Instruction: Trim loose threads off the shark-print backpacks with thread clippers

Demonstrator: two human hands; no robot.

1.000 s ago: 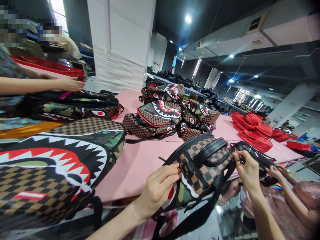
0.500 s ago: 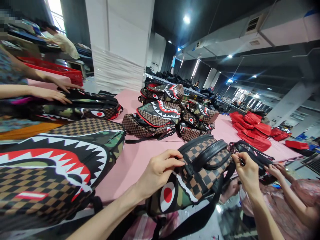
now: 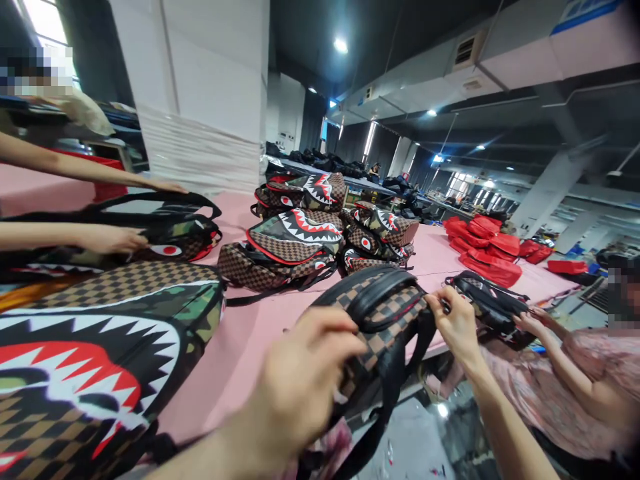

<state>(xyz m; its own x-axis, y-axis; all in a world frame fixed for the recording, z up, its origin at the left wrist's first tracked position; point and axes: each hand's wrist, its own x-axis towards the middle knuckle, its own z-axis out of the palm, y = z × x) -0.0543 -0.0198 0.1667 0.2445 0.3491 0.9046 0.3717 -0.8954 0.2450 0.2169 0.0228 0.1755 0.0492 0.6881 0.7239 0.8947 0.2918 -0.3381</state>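
A checkered backpack (image 3: 385,323) with a black carry handle (image 3: 383,297) lies tilted at the table edge before me, its black strap hanging down. At its right end, my right hand (image 3: 456,323) pinches the edge, thumb and fingers pressed together; any small part between them is hidden. My left hand (image 3: 310,373) is in front of the backpack's left side, fingers curled and smeared by motion. Whether it touches the bag I cannot tell. A larger backpack with a shark-mouth print (image 3: 100,353) lies to the left.
Stacked shark-print backpacks (image 3: 300,230) stand on the pink table (image 3: 240,340). Red bags (image 3: 487,247) lie farther right. Another person's hands (image 3: 120,240) handle a backpack on the left; a person in a patterned top (image 3: 590,373) holds a black bag (image 3: 493,307) on the right.
My left hand has come nearer the camera and lower, off the upper left edge. The backpack has turned and its eye print is now hidden. My right hand keeps pinching its right end.
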